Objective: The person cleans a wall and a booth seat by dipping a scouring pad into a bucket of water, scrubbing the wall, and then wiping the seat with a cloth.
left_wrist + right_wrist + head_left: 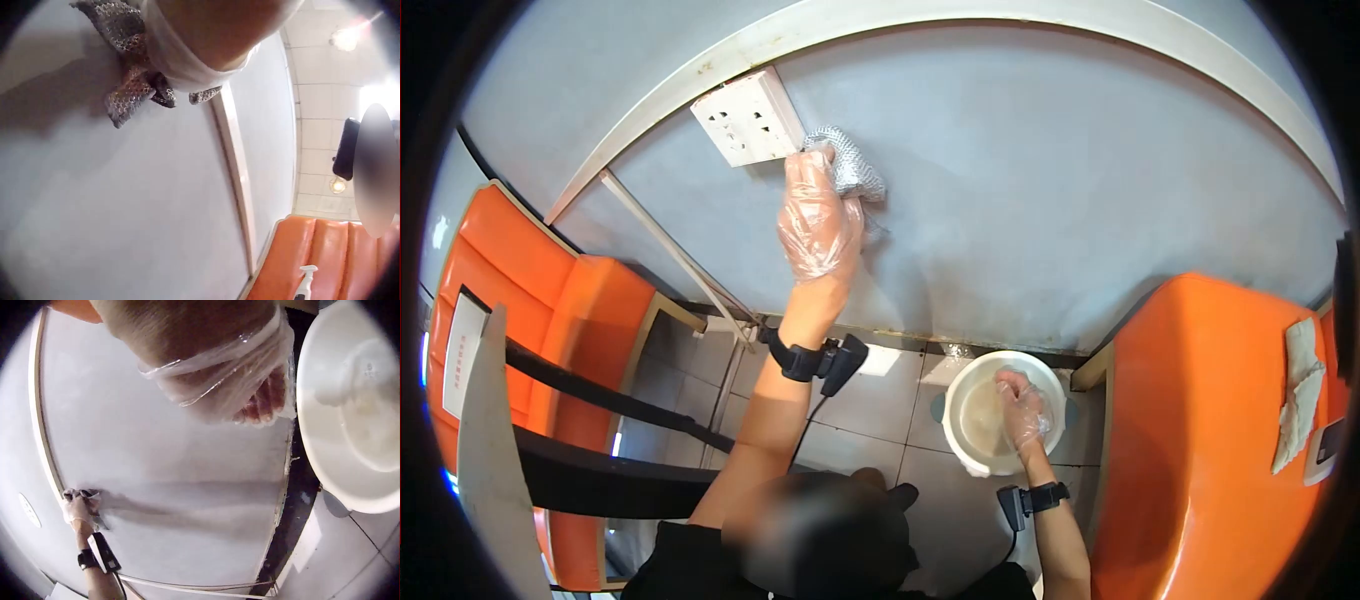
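My left hand [815,215], in a clear plastic glove, grips a grey mesh cloth [850,165] against the blue-grey wall, just beside a white socket plate [740,122]. In the left wrist view the crumpled cloth [131,94] sticks out past the hand [206,37]. The gloved right hand [1022,408] hangs over a white basin [990,468] on the floor, with its fingers loosely bent and no object visible in them. In the right wrist view this hand [212,362] is beside the basin [322,419]; its palm is partly hidden.
Orange seats stand left [605,310] and right [1200,400], the right one with a folded cloth [1300,395] on it. A pale trim strip [960,15] curves above the socket. A white spray bottle [305,284] shows by an orange backrest.
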### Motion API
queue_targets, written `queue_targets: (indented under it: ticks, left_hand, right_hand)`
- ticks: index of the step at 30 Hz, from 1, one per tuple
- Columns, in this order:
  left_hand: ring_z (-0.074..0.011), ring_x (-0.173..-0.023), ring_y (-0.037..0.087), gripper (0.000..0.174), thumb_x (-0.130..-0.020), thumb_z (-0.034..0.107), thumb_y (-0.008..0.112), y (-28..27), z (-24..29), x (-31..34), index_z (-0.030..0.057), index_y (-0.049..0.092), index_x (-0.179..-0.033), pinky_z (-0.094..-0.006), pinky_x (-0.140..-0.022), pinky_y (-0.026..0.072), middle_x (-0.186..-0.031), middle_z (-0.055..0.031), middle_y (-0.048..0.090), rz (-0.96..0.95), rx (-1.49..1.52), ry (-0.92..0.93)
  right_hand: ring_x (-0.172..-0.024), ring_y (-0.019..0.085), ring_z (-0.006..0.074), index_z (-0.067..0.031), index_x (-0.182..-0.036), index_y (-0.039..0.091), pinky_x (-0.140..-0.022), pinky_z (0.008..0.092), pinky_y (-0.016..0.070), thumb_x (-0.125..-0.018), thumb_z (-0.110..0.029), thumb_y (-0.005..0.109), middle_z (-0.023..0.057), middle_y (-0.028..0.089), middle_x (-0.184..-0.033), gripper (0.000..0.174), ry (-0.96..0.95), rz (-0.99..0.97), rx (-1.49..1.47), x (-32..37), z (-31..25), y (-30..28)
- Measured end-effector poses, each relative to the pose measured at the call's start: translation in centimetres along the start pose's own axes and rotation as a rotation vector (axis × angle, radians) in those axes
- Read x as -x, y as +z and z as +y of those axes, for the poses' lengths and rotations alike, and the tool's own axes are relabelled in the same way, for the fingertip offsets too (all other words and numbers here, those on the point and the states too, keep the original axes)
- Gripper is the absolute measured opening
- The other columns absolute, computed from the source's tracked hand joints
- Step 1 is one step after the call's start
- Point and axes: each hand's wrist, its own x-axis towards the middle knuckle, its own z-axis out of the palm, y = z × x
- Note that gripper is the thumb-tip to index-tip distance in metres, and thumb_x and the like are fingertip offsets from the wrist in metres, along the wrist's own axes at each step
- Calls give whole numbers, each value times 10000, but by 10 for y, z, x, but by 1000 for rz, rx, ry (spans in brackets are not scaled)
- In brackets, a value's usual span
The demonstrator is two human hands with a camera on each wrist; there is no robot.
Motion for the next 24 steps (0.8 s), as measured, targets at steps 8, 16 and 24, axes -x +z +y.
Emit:
queue_targets:
  ticks: [8,16,24]
  left_hand:
    - [-393,-903,594,403,-720,-38,564,2,4,-46,12,543,-1119,-458,-766,504,-1006,-199,563,192,-21,219]
    - [-413,-939,566,405,-694,-49,528,-3,-10,-44,5,543,-1095,-480,-825,472,-980,-206,552,209,63,300]
    - [-413,-982,575,413,-707,-50,544,-4,-2,-23,13,515,-1114,-474,-815,484,-1039,-221,545,24,39,58]
  right_hand:
    - [-894,596,108,-50,-1104,642,-840,250,465,-936,-108,568,19,665,-968,193,-19,-35,-89,-4,20,3]
    - [-909,602,110,-48,-1104,641,-853,251,464,-945,-128,573,23,670,-963,191,-27,-17,-101,-2,22,2]
    - [-897,608,106,-53,-1083,652,-842,247,470,-945,-136,574,20,678,-956,179,-21,-20,-16,-3,16,-5]
